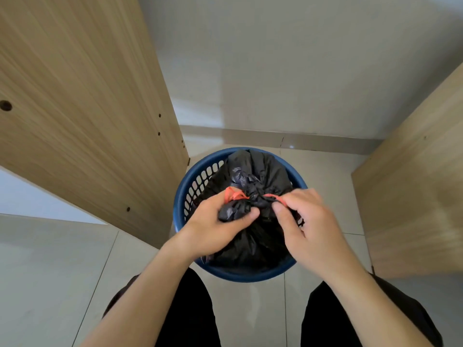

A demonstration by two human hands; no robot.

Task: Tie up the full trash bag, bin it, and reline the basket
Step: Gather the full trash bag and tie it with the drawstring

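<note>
Nearest the camera: two knees in dark trousers at the bottom edge, bare forearms reaching forward over them, person crouched or seated over the job. Biggest things around: tan wood panel standing on the left, a second wood panel on the right, pale tiled floor and white wall behind. Between the panels sits the blue basket, round, slotted wall, upright on the floor, mouth facing up toward the camera. Black trash bag is still inside the basket, filling it, neck gathered to a bunch at the top middle; its long axis looks vertical, neck pointing up at the camera. Left hand grips a wad of gathered black plastic plus one end of the orange drawstring, fingers curled round it. Right hand pinches the other orange end between thumb and fingers. The two ends run out sideways from the neck, left and right, hands close together, likely held that way to pull the cord tight and cross it into a knot. Judging by this, tying is underway; lifting out, binning and relining not yet done. Knot itself too bunched to tell if closed.
</note>
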